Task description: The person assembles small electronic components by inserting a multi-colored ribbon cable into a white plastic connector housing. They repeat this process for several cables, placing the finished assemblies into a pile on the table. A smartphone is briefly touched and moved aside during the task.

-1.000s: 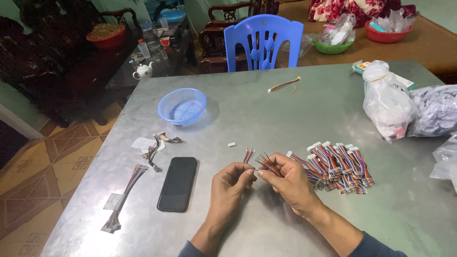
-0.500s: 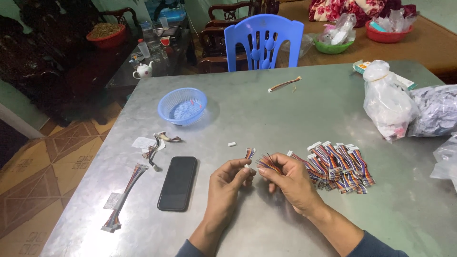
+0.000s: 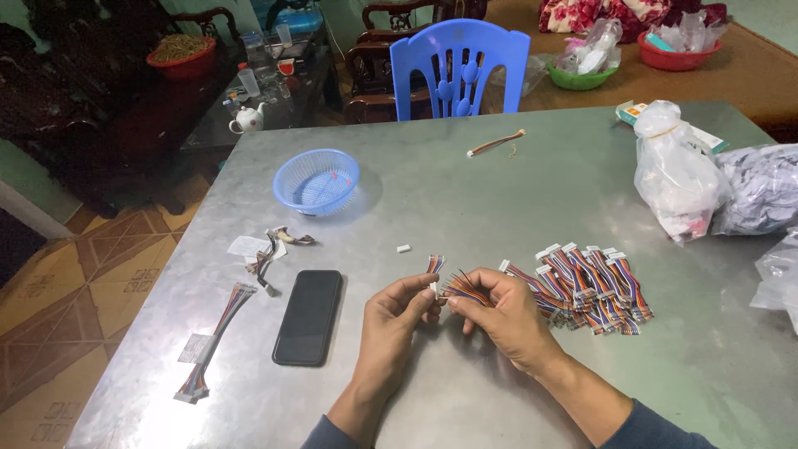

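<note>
Grey brushed-metal tabletop [image 3: 499, 199], and above it both hands work one striped bundle of thin wires [image 3: 465, 288]: the left hand [image 3: 397, 320] pinches its small white plug end between thumb and forefinger, while the right hand [image 3: 503, 316] has its fingers clenched round the fanned-out strands. By the look of it a good share is done, with a thick heap of finished wire bundles [image 3: 594, 287] lying just right of the hands. Off to the left sit a flat black phone [image 3: 309, 316], a blue mesh basket [image 3: 317, 180], and a few loose leads [image 3: 212, 341].
</note>
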